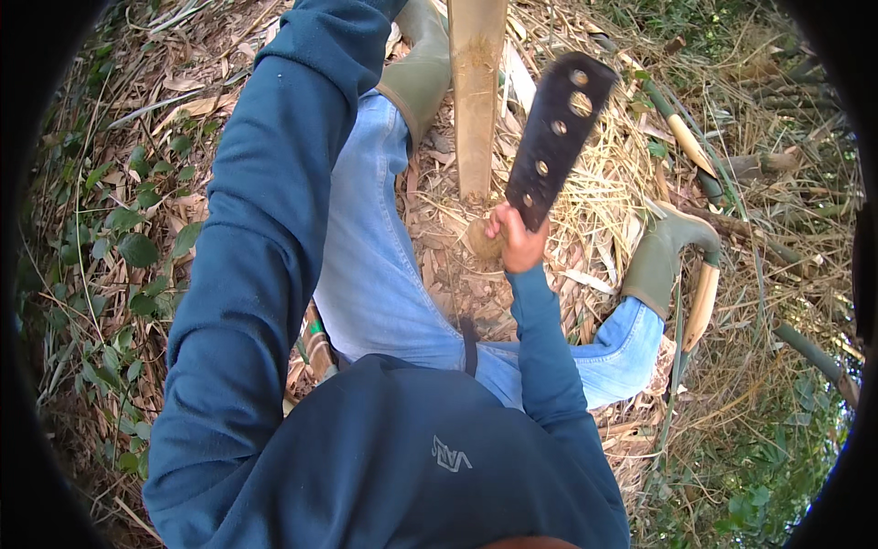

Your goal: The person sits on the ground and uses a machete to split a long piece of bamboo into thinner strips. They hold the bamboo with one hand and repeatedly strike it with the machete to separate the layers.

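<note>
My right hand [523, 243] is closed around the handle end of a machete [560, 137], whose wide dark blade has several round holes and points up and to the right. Just left of the blade, apart from it, a pale tan bamboo pole [476, 101] runs down from the top edge and narrows to its lower end between my legs. A round brown piece [483, 240], partly hidden by my right hand, lies below that end. My left arm [279, 165] stretches up past the top edge, so the left hand is out of sight.
Green rubber boots [416, 78] [654, 261] are on my spread feet. Dry leaves and pale shavings [599, 197] litter the ground. Cut bamboo lengths [702, 302] lie at the right, beside heaped dry stalks [786, 220]. Leafy plants [137, 247] grow at the left.
</note>
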Demonstrator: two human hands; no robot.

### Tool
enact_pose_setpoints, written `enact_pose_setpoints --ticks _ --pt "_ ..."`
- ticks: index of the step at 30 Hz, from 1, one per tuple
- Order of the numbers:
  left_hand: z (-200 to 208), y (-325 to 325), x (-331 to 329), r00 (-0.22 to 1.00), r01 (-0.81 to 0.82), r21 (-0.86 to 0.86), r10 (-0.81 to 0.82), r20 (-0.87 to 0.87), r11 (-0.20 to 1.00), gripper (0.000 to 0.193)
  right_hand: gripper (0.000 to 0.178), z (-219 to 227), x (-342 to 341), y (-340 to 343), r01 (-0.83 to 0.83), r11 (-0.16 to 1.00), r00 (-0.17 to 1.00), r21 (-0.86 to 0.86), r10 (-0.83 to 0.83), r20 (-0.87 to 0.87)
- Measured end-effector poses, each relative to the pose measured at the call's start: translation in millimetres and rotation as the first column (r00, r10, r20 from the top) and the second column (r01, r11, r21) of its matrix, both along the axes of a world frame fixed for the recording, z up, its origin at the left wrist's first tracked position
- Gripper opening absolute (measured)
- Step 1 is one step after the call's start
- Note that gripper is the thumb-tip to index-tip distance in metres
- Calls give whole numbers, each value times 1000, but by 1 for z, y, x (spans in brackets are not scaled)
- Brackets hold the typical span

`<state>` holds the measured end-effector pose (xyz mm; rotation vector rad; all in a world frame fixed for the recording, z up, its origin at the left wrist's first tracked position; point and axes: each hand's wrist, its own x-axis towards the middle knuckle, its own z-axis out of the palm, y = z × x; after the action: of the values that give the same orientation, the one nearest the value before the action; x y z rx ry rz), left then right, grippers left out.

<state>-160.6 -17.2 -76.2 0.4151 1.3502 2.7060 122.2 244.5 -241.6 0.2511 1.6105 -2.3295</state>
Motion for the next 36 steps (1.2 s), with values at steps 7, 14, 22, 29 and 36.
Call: enact_pose_setpoints --ticks 7,14,22,29,36 --pt "4 1 4 993 -117 -75 115 -30 990 17 16 -4 -10 17 -247 959 966 136 232 114" --pt "3 12 1 998 -56 -59 56 -6 997 17 18 -15 -18 15 -350 896 930 275 295 220" --pt "9 19 4 991 -136 -127 135 -11 983 19 20 -19 -2 17 -267 915 962 301 237 133" --pt "14 27 11 994 -106 -108 108 7 988 16 19 -14 17 4 -98 966 995 241 91 39" --pt "22 40 14 985 -169 -169 162 -55 971 17 17 16 -1 29 -217 946 974 241 192 122"
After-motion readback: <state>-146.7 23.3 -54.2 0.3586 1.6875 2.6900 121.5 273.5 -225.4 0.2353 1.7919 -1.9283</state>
